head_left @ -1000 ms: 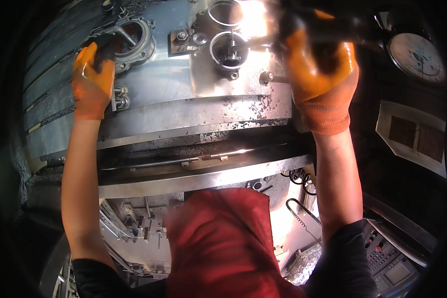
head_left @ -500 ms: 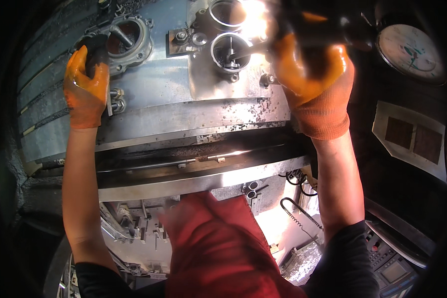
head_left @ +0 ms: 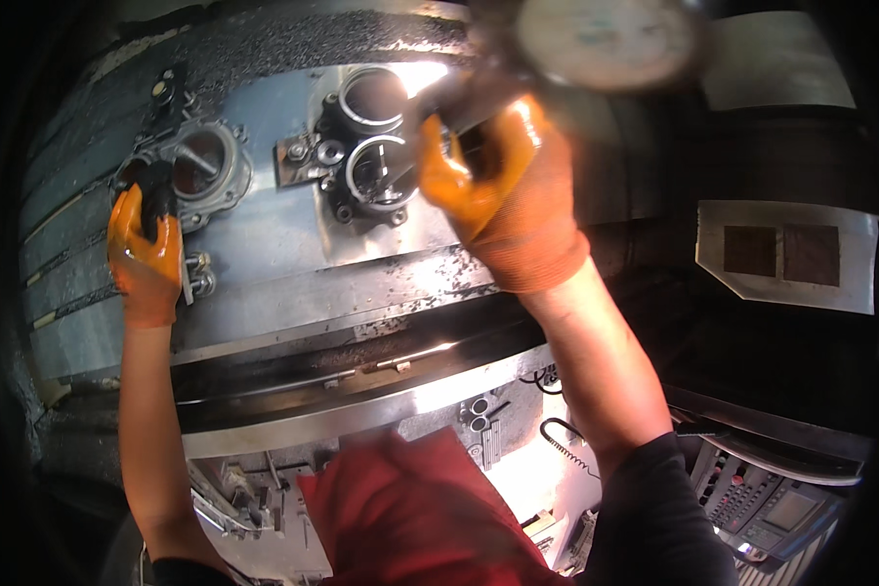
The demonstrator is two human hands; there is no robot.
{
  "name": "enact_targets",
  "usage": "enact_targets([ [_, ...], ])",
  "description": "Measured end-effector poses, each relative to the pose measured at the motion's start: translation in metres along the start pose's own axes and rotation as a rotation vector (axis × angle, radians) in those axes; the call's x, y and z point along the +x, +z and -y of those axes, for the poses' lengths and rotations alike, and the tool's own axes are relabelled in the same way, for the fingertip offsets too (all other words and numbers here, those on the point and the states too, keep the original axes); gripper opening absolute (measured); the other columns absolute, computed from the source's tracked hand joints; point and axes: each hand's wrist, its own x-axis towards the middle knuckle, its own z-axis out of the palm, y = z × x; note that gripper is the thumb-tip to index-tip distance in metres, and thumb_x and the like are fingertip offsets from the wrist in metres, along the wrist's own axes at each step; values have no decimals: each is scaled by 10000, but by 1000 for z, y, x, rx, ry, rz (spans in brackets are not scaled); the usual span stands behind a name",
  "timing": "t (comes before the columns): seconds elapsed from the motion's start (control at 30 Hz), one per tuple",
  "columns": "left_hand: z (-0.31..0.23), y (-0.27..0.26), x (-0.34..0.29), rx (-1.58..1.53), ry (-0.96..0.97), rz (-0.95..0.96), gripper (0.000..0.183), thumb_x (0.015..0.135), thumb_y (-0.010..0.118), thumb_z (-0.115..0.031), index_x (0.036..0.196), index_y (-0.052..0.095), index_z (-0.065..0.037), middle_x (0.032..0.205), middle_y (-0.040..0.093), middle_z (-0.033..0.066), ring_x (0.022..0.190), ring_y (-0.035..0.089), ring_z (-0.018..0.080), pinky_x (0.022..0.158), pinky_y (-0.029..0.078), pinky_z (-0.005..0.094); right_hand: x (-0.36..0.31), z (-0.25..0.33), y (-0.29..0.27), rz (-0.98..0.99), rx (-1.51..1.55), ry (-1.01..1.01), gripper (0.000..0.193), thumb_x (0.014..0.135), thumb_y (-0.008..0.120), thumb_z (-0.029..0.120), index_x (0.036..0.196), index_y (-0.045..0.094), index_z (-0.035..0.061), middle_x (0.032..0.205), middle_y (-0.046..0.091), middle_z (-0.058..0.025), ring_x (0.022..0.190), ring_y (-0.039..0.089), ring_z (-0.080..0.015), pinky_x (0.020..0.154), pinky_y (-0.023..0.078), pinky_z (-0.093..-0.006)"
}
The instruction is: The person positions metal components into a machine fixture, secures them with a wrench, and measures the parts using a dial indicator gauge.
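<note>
Both my hands wear orange gloves, shiny and dark-stained at the fingers. My left hand (head_left: 146,249) curls over the left edge of a round metal housing (head_left: 239,186), with a bolt standing in its bore; its fingertips are dark and partly hidden. My right hand (head_left: 503,190) is closed round a dark, blurred tool body. A thin dark arm (head_left: 400,179) runs left from that hand into the lower bore of a double-bore casting (head_left: 354,186). Just above the hand, a large round white dial (head_left: 606,39) looms close and out of focus.
Both castings sit on a grey machine table (head_left: 264,244) strewn with dark chips. A clamp block (head_left: 298,156) with a bolt presses beside the double-bore casting. In front runs a metal ledge (head_left: 361,410). A control panel (head_left: 776,508) stands lower right; a white sheet (head_left: 786,256) hangs at right.
The view has shifted, so the table sits lower and further left. The dial has swung from the right to above my right hand, which is now nearer the bore. The left hand stays at the housing.
</note>
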Motion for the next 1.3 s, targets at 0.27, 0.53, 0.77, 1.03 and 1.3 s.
enact_targets([
  [0.27, -5, -1, 0, -6, -22, 51, 477, 847, 686, -27, 1286, 533, 82, 1267, 579, 266, 1209, 563, 405, 1037, 454, 437, -6, 1, 2, 0, 43, 155, 169, 796, 751, 154, 759, 650, 24, 708, 654, -153, 645, 638, -333, 595, 511, -382],
  [0.53, 4, 4, -4, -110, -79, 38, 480, 851, 682, -5, 1294, 524, 92, 1315, 540, 277, 1215, 572, 378, 1043, 457, 417, -8, -5, 8, -87, 86, 83, 189, 788, 755, 138, 872, 629, 25, 743, 661, -148, 653, 631, -327, 607, 514, -370],
  [0.77, -1, 2, -2, -105, -94, 51, 474, 858, 668, 2, 1299, 519, 94, 1325, 537, 272, 1216, 577, 370, 1030, 471, 411, -6, -8, 6, -78, 92, 39, 180, 789, 748, 133, 895, 646, 29, 748, 663, -142, 679, 643, -328, 639, 524, -371],
  [1.03, 1, 1, -1, -86, -105, 40, 468, 853, 672, -23, 1285, 531, 91, 1251, 601, 258, 1210, 576, 387, 1040, 451, 427, -9, -2, 3, 49, 5, 113, 157, 852, 687, 25, 997, 625, 20, 864, 667, -80, 770, 641, -173, 687, 515, -283],
  [1.3, -1, -3, 3, -31, -12, 38, 418, 846, 671, -38, 1234, 573, 81, 1194, 625, 243, 1162, 583, 398, 1029, 446, 437, -5, 7, -7, -29, -22, -13, 171, 808, 727, 63, 961, 655, 41, 751, 623, -90, 623, 595, -217, 585, 478, -324],
])
